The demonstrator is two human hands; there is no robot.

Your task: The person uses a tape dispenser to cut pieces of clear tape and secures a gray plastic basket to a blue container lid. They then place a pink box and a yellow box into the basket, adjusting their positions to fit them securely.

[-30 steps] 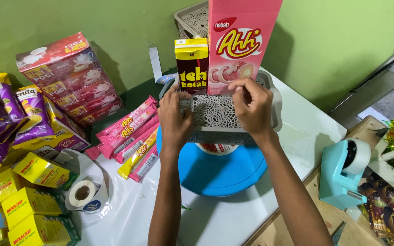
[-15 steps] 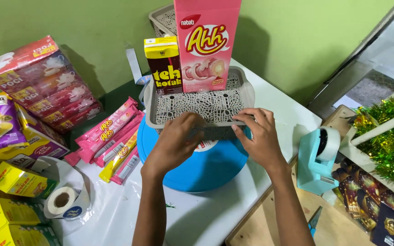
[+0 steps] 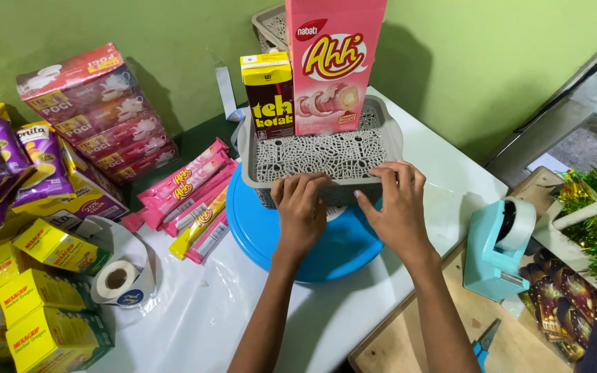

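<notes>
both hands on the grey basket's near rim.
left hand (image 3: 300, 211) and right hand (image 3: 396, 207) curl over grey basket (image 3: 326, 155); grip evenly, tall pink box (image 3: 333, 62) tips easily.

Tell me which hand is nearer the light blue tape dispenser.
Right. The right hand rests on the grey basket's front rim, toward the tape dispenser at the table's right edge. The left hand grips the same rim, farther from it.

- One camera only, worn on my head, looking steeply down and forward toward 12 o'clock.
- It sits close over the table (image 3: 416, 173); my forearms enter from 6 o'clock.
</notes>
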